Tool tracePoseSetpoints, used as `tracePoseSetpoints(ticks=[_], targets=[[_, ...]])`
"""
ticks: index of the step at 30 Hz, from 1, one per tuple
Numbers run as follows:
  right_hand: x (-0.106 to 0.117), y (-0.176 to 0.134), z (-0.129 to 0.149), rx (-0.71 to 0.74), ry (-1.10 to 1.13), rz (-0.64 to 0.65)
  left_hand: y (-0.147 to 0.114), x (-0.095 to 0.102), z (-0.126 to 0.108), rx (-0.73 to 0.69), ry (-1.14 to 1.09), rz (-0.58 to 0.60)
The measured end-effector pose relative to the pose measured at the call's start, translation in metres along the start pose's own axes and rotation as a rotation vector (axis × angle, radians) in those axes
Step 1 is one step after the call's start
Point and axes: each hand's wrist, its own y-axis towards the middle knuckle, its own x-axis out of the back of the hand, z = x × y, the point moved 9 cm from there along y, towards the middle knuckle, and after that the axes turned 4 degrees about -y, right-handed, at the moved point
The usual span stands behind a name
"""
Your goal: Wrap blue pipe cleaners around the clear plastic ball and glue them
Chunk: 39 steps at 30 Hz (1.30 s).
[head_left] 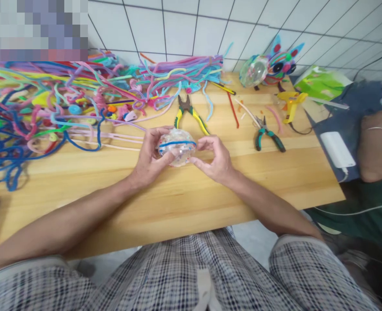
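Observation:
A clear plastic ball [179,160] with coloured specks sits between my two hands above the table. Across its upper side runs a blue pipe cleaner [178,143]. My left hand [152,156] is closed around the ball's left side, thumb over the front and fingers behind. At the right edge, the thumb and curled fingertips of my right hand [215,159] rest on the ball, close to the pipe cleaner's end. Just behind the ball lie yellow-and-green pliers [191,113] with their jaws pointing away.
Tangled pipe cleaners [48,112] cover the table's left, with a bundle [184,71] at the back. Rightward are small teal pliers [268,136], a yellow glue gun [291,103], a decorated figure [280,67] and a white power bank [336,149]. Another person's arm [377,147] is at right.

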Motion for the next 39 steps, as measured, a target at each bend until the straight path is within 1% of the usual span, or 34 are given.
tracePoseSetpoints(ticks=[4,7,10,12,19,23,26,30,33,36,39], targets=[[-0.006,-0.004,0.002,-0.045,0.045,0.027,0.000,0.007,0.005,0.025,-0.046,-0.102],[-0.017,-0.009,0.004,-0.068,0.064,0.101,0.000,0.008,0.004,0.022,-0.061,-0.137],[-0.026,-0.015,0.004,-0.097,0.067,0.174,-0.002,0.003,0.003,0.019,-0.057,-0.102],[-0.028,-0.017,0.004,-0.096,0.045,0.186,-0.004,0.000,0.002,0.015,-0.029,-0.082],[-0.031,-0.020,0.012,0.025,-0.075,0.199,-0.009,-0.003,0.003,-0.039,0.118,-0.091],[-0.032,-0.017,0.022,0.078,-0.158,0.221,-0.012,-0.008,0.001,-0.078,0.155,-0.087],[-0.031,-0.014,0.029,0.123,-0.208,0.223,-0.012,-0.014,-0.006,-0.140,0.190,-0.074],[-0.030,-0.011,0.036,0.185,-0.261,0.214,-0.009,-0.021,-0.019,-0.215,0.289,-0.027],[-0.028,-0.011,0.036,0.207,-0.299,0.188,-0.008,-0.024,-0.023,-0.196,0.318,0.019],[-0.026,-0.010,0.035,0.214,-0.329,0.171,-0.011,-0.025,-0.022,-0.143,0.245,0.062],[-0.024,-0.010,0.035,0.219,-0.337,0.151,-0.012,-0.020,-0.022,-0.112,0.175,0.046]])
